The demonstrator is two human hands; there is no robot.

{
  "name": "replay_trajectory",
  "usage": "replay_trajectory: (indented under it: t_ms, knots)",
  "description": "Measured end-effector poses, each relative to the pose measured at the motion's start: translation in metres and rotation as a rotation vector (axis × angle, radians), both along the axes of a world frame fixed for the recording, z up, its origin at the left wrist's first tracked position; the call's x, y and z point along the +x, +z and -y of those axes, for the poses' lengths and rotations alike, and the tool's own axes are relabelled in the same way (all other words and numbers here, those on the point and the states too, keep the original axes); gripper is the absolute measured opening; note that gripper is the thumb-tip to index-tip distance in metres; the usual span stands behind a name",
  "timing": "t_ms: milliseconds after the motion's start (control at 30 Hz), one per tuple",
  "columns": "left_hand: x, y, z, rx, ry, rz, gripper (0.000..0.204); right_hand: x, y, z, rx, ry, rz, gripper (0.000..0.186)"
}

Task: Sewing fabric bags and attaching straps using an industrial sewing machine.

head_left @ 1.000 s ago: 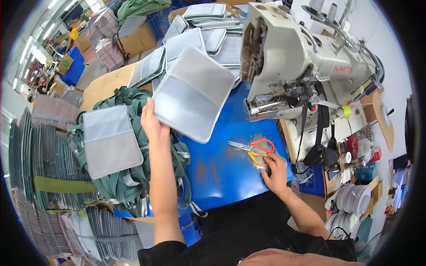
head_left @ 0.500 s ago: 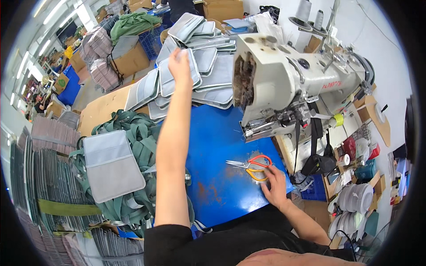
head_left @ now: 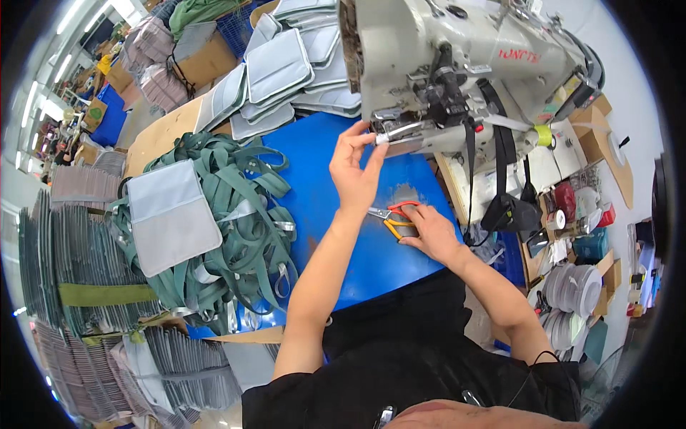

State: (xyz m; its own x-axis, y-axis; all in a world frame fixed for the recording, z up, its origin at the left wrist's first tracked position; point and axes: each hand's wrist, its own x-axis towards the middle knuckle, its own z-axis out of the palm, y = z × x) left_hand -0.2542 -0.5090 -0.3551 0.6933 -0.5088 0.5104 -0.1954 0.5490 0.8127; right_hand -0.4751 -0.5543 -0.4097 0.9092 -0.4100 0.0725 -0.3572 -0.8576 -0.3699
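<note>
My left hand (head_left: 355, 168) is raised over the blue table (head_left: 336, 236), its fingertips touching the metal part under the head of the beige sewing machine (head_left: 457, 64). It holds nothing that I can see. My right hand (head_left: 429, 230) rests on the table just below, fingers on the orange-handled scissors (head_left: 391, 217). A grey padded panel (head_left: 279, 64) lies on top of the stack of like panels (head_left: 286, 100) at the far edge of the table.
A heap of green webbing straps (head_left: 236, 222) with a grey panel (head_left: 168, 214) on it lies to the left. Stacks of grey ribbed panels (head_left: 71, 272) stand further left. Spools and small containers (head_left: 579, 236) crowd the right side, beside a black strap (head_left: 500, 157).
My left hand carried a grey panel to the far stack, let it go and came back to the machine head. My right hand stayed on the scissors.
</note>
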Motion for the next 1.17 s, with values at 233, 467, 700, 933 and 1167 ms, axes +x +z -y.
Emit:
replay_trajectory:
  t_ms: [233,467,700,933,1167]
  knots:
    - [0.012,0.009,-0.006,0.024,-0.061,0.005,0.010,-0.030,-0.010,-0.010,0.181,-0.030,0.006,0.081]
    - [0.021,0.008,-0.004,0.057,-0.126,0.006,0.012,-0.027,-0.002,-0.009,1.209,-0.172,0.124,0.087]
    - [0.025,0.007,-0.005,0.049,-0.202,-0.074,0.012,-0.020,0.127,-0.037,1.733,-0.097,0.584,0.064]
    - [0.029,0.008,-0.004,0.070,-0.264,-0.162,0.010,0.005,0.153,-0.025,1.844,-0.135,0.601,0.028]
    - [0.029,-0.001,-0.004,0.030,-0.376,-0.296,0.024,0.025,0.148,-0.061,1.798,-0.217,0.816,0.035]
